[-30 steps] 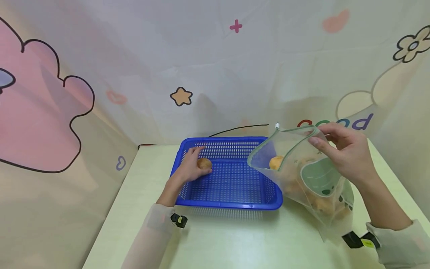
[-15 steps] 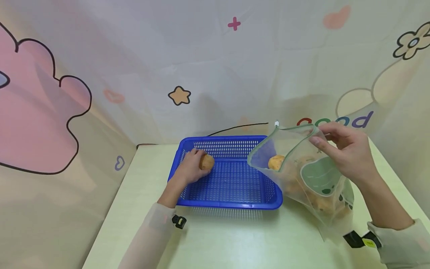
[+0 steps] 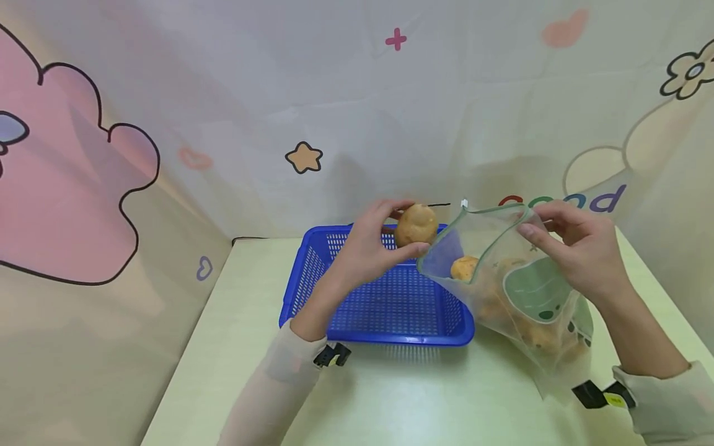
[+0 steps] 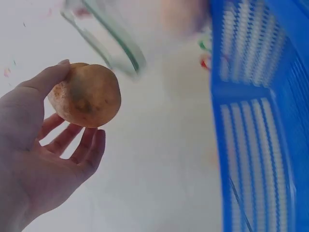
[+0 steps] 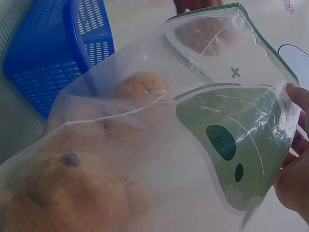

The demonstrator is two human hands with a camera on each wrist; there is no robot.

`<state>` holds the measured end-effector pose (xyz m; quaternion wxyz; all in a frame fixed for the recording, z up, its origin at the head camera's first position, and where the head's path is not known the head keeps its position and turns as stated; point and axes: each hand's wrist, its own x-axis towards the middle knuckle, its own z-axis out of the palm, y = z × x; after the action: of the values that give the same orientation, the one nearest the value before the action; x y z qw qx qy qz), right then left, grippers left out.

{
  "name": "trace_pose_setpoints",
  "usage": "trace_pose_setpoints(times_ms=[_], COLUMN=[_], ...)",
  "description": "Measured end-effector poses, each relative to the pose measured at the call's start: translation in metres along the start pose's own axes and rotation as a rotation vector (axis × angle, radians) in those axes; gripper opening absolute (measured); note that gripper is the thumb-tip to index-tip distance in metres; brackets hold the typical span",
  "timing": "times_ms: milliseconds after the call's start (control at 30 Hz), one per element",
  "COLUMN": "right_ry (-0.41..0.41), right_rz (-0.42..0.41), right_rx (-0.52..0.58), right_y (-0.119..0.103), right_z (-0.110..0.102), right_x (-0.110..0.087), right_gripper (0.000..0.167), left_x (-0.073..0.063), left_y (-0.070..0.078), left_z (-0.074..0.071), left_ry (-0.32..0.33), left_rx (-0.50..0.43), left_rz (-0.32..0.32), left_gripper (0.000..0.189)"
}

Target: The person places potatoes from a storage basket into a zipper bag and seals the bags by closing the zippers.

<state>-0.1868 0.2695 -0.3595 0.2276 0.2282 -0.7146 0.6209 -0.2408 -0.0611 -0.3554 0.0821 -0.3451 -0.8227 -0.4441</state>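
My left hand (image 3: 365,248) grips a round brown potato (image 3: 416,225) between thumb and fingers, above the back right of the blue basket and right at the mouth of the bag. In the left wrist view the potato (image 4: 87,95) shows dark spots. My right hand (image 3: 586,251) pinches the green-edged rim of a translucent zip bag (image 3: 491,297) and keeps its mouth spread toward the left. Several potatoes lie inside the bag, one of them (image 3: 464,268) near the mouth. The right wrist view shows the bag's green printed patch (image 5: 227,140) and potatoes (image 5: 67,193) through the film.
The blue plastic basket (image 3: 385,339) stands on the pale table (image 3: 401,402), left of the bag. Behind rises a fabric backdrop (image 3: 357,111) with printed shapes. A white zip slider (image 3: 464,203) sits at the bag's far corner.
My left hand has closed round the potato in the basket, lifted it out and carried it right to the bag's mouth. The right hand and the bag have barely moved.
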Motion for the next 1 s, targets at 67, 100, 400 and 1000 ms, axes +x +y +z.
trace_pose_setpoints(times_ms=[67, 100, 400, 1000], right_ry=[0.001, -0.002, -0.019, -0.001], right_rz=[-0.004, -0.008, -0.031, -0.033], right_rx=[0.010, 0.022, 0.007, 0.031], right_y=[0.000, 0.000, 0.005, 0.004], right_z=[0.000, 0.000, -0.004, -0.001], right_x=[0.000, 0.000, -0.003, -0.002], right_gripper=[0.018, 0.019, 0.020, 0.015], left_x=[0.005, 0.007, 0.014, -0.002], left_y=[0.012, 0.017, 0.026, -0.013], left_z=[0.009, 0.013, 0.032, 0.028], left_ry=[-0.026, -0.043, -0.169, -0.387], left_rx=[-0.023, -0.033, 0.028, 0.004], left_rz=[0.055, 0.073, 0.073, -0.127], left_gripper=[0.067, 0.066, 0.067, 0.098])
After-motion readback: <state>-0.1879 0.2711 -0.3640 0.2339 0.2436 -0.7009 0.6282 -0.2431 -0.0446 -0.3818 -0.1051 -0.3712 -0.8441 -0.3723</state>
